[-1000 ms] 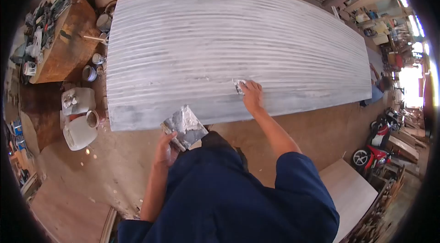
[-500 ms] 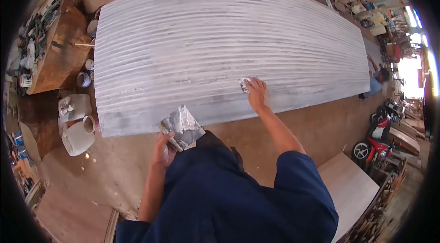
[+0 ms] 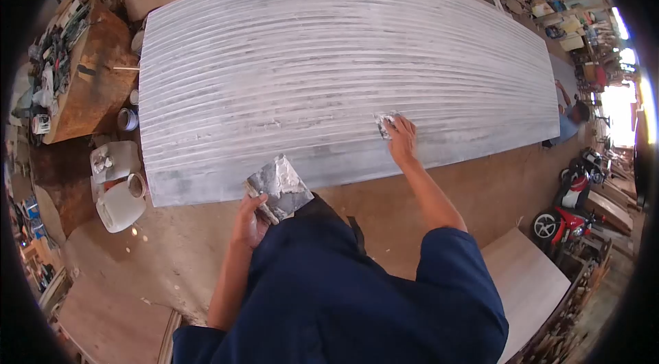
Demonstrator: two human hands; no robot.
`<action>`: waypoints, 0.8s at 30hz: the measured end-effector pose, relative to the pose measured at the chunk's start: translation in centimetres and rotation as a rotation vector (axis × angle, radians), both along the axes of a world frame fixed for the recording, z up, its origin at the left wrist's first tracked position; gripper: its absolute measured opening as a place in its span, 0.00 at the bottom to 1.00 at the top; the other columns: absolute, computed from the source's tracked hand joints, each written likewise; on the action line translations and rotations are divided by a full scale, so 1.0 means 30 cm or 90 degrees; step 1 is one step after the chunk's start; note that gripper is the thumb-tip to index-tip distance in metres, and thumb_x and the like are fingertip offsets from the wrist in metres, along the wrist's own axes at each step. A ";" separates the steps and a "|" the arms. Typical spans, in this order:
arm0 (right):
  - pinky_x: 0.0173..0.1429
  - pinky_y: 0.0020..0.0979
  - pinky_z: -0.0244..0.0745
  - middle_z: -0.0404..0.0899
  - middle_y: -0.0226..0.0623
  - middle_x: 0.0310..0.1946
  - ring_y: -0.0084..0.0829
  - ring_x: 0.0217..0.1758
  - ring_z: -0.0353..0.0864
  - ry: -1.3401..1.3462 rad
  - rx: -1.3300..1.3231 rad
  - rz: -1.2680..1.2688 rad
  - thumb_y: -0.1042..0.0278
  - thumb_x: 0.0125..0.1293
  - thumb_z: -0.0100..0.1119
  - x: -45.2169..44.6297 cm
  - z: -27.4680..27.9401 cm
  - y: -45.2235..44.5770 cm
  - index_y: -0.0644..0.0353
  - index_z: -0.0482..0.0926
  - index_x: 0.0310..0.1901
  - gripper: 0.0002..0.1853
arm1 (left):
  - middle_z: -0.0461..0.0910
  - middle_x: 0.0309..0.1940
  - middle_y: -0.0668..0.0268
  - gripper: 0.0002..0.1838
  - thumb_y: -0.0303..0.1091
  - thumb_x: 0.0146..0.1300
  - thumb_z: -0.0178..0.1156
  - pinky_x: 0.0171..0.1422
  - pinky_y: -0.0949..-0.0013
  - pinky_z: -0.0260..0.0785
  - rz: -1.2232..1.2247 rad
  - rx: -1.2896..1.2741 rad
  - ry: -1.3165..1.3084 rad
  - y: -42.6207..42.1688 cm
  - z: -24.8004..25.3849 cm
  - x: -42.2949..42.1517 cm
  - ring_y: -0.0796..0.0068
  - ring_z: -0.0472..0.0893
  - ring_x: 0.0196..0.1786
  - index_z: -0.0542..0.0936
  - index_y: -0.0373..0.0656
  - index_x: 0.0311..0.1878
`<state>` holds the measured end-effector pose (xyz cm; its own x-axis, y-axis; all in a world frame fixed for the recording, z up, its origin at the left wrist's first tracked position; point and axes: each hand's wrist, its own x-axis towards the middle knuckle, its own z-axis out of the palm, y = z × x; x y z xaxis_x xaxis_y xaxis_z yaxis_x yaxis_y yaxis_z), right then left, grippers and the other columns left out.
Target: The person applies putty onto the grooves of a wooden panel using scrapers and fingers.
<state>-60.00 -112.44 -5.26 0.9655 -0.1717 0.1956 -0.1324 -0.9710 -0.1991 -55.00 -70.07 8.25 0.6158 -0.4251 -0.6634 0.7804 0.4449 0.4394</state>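
A large ribbed panel [image 3: 329,55], smeared with white and grey filler, lies in front of me. My right hand [image 3: 403,137] is closed on a small putty-smeared scraper [image 3: 386,125], held against the panel's grooves near its close edge. Low at my body, my left hand [image 3: 252,218] grips the edge of a flat, square putty board [image 3: 274,189]. A thick pale lump of putty [image 3: 285,175] sits on that board. The board's far corner overlaps the panel's near edge from my viewpoint.
White plastic jugs [image 3: 120,206] and an open can [image 3: 127,119] stand left of the panel, beside a wooden slab [image 3: 99,82]. Flat boards [image 3: 525,281] lie at lower right, near a red motorbike [image 3: 566,223]. Another person [image 3: 570,120] is by the panel's right end.
My right hand and the scraper have moved a little to the right along the grooves. The left hand with the putty board has shifted slightly right in view.
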 end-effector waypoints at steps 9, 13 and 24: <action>0.63 0.41 0.63 0.73 0.41 0.55 0.45 0.62 0.67 0.054 0.037 -0.016 0.84 0.48 0.56 -0.019 0.112 0.012 0.59 0.81 0.51 0.25 | 0.78 0.45 0.61 0.19 0.28 0.60 0.57 0.52 0.62 0.76 0.003 -0.010 0.032 0.054 -0.062 0.016 0.66 0.80 0.47 0.72 0.40 0.56; 0.56 0.36 0.71 0.79 0.40 0.47 0.36 0.52 0.76 -0.033 0.526 -0.155 0.82 0.55 0.56 0.041 0.249 0.322 0.64 0.79 0.50 0.19 | 0.79 0.40 0.64 0.14 0.29 0.62 0.58 0.47 0.66 0.76 0.011 -0.018 0.038 0.109 -0.101 0.010 0.72 0.81 0.42 0.74 0.40 0.51; 0.54 0.32 0.77 0.83 0.35 0.42 0.26 0.45 0.81 0.549 1.123 0.102 0.71 0.64 0.61 0.495 0.333 1.143 0.66 0.78 0.51 0.15 | 0.80 0.38 0.70 0.10 0.34 0.67 0.60 0.48 0.71 0.75 0.244 -0.071 -0.031 0.399 -0.035 -0.080 0.80 0.80 0.41 0.76 0.41 0.48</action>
